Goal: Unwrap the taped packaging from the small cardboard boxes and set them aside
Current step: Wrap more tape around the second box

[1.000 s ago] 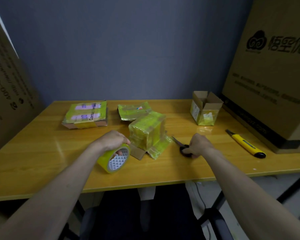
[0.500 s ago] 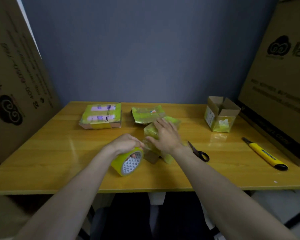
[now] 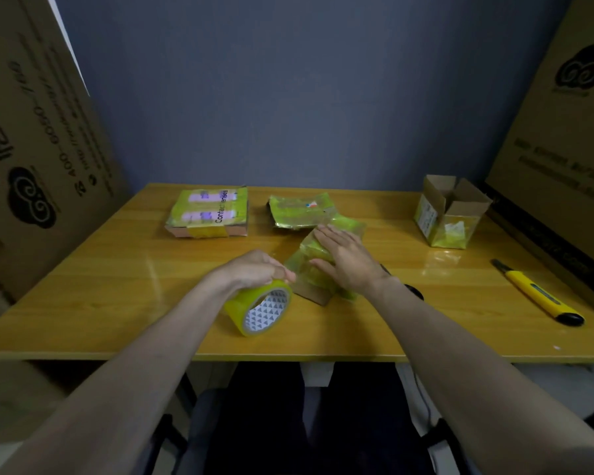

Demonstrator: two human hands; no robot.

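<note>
Item one: small cardboard box wrapped in shiny yellow-green tape (image 3: 323,265), at table centre, just right of our left hand (image 3: 254,274) and directly under our right hand (image 3: 348,260). Its long axis appears to run from near-left to far-right. A bare cardboard flap shows at its near edge.

Item two: right hand, lying flat on the box top, fingers straight and spread a little, pointing far-left. It presses; it does not pinch.

Item three: left hand, fingers curled over the top of a yellow roll of packing tape (image 3: 259,311) standing on edge, touching or nearly touching the box's left corner. We judge the right hand the nearer for any peeling; the left is occupied.

Item four: black-handled scissors (image 3: 414,293), mostly hidden behind our right forearm, near at hand. Yellow utility knife (image 3: 537,293), well apart to the right.

Item five: flat taped parcel with lettering (image 3: 208,214) far left; crumpled foil-like packet (image 3: 300,210) just beyond the box; open cardboard box with taped base (image 3: 451,210) far right.

Open room: wooden yellow table (image 3: 100,289) lies bare to the near left and between the box and the knife, suitable for setting boxes aside.
</note>
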